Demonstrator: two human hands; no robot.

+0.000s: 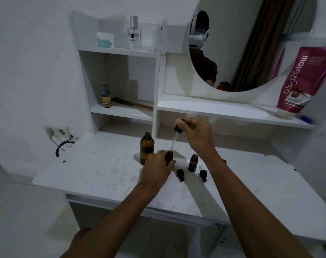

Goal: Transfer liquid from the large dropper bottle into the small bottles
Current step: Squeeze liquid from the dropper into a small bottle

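Head view only. My left hand (156, 168) covers most of the small bottle (169, 156) it grips, fingers curled round the body; just the neck and open mouth show. The amber glass is dark, so I can't read a fill level in any bottle. An amber sliver (224, 161) peeks from behind my right forearm, too little to name.

The large dropper bottle (147, 148) stands upright and uncapped on the tabletop (102, 170), just behind my left hand. A second small bottle (193, 163) stands open between my wrists. Two small dropper caps (180, 174) lie in front of it, glass tubes barely visible.

My right hand (197, 133) pinches the black bulb of the dropper (175, 135). The tube is tilted, tip at the small bottle's mouth. Liquid in the tube is unreadable.
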